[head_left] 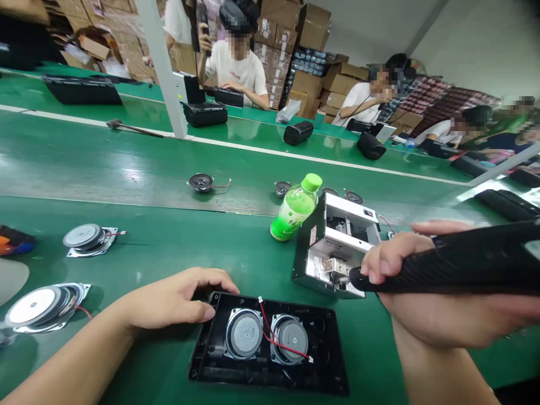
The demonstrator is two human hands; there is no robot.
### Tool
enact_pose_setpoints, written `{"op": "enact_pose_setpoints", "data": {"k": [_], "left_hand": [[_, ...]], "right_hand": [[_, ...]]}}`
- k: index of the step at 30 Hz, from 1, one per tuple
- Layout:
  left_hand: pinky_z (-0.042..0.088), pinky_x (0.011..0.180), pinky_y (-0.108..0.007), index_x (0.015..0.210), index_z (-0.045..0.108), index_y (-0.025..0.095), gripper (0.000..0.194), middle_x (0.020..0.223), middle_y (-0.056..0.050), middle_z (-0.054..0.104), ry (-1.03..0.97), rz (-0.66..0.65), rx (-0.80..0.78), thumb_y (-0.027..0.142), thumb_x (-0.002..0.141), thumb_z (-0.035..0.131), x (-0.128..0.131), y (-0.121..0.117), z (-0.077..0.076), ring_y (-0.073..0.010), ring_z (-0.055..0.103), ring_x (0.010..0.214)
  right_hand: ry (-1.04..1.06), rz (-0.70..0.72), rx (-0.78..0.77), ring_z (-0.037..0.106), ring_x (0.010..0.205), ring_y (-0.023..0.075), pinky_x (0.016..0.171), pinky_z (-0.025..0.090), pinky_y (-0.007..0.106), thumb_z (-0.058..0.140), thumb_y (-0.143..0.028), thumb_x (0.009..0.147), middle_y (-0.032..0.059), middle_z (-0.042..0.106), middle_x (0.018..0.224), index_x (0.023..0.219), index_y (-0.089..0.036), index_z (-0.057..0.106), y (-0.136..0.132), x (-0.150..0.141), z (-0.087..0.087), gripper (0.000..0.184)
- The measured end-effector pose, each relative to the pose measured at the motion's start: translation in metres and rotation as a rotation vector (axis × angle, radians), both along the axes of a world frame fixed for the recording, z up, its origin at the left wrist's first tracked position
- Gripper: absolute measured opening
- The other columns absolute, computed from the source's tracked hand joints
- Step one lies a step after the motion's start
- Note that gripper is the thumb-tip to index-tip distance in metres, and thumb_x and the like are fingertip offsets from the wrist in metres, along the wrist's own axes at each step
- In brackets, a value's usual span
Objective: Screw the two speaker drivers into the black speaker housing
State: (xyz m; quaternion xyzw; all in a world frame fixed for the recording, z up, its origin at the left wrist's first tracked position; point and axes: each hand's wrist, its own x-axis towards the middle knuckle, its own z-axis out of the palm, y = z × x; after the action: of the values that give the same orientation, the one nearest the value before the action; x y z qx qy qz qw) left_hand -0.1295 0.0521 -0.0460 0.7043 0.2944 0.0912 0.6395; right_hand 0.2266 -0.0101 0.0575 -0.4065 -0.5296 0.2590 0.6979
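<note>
A black speaker housing (pixel 324 360) lies flat on the green bench in front of me, with two round speaker drivers (pixel 243 333) (pixel 289 337) seated in it and a red wire running across them. My left hand (pixel 177 298) rests on the housing's upper left corner, fingers curled over its edge. My right hand (pixel 422 287) grips a black electric screwdriver (pixel 464 264), held level, its tip pointing left into a small white and black screw feeder box (pixel 333 242).
A green bottle (pixel 295 208) stands tilted-looking behind the feeder. Loose speaker drivers (pixel 89 239) (pixel 42 306) lie at the left, smaller ones (pixel 201 182) on the conveyor belt. Other people sit across the line with black speaker cases and stacked cartons behind.
</note>
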Motion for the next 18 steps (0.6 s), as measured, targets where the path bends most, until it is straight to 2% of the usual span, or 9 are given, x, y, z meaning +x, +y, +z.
{"op": "enact_pose_setpoints", "data": {"k": [5,10,14,18], "left_hand": [[0.051,0.109,-0.037,0.13,0.073,0.025,0.045,0.134,-0.004,0.072,-0.018,0.005,-0.016,0.029,0.085,0.074,0.002,-0.001,0.006,-0.0311,0.063,0.128],[0.053,0.107,-0.038,0.128,0.073,0.021,0.047,0.132,-0.007,0.074,-0.021,0.009,-0.046,0.032,0.083,0.074,0.006,-0.001,0.011,-0.0328,0.064,0.127],[0.052,0.109,-0.04,0.129,0.072,0.019,0.046,0.132,-0.008,0.075,-0.04,-0.002,-0.023,0.032,0.085,0.073,0.005,-0.002,0.008,-0.0316,0.066,0.126],[0.053,0.108,-0.041,0.129,0.073,0.018,0.046,0.132,-0.009,0.075,-0.04,0.001,-0.031,0.03,0.084,0.072,0.005,-0.002,0.005,-0.032,0.066,0.125]], "right_hand": [[-0.029,-0.023,-0.017,0.054,0.042,0.0239,0.04,0.047,0.037,0.058,-0.101,0.079,0.0008,0.064,0.057,0.111,-0.029,0.075,0.01,0.014,0.0,0.081],[-0.062,-0.122,-0.004,0.052,0.039,0.0245,0.035,0.044,0.037,0.049,-0.099,0.086,0.001,0.058,0.052,0.103,-0.025,0.073,0.017,0.007,0.002,0.08],[-0.049,-0.08,-0.016,0.053,0.039,0.0227,0.033,0.043,0.034,0.051,-0.102,0.081,-0.0009,0.056,0.051,0.092,-0.028,0.068,0.019,0.001,0.003,0.077],[-0.056,-0.175,0.005,0.05,0.035,0.0236,0.031,0.042,0.036,0.044,-0.103,0.083,0.0003,0.057,0.05,0.099,-0.026,0.07,0.019,-0.004,0.002,0.082]]}}
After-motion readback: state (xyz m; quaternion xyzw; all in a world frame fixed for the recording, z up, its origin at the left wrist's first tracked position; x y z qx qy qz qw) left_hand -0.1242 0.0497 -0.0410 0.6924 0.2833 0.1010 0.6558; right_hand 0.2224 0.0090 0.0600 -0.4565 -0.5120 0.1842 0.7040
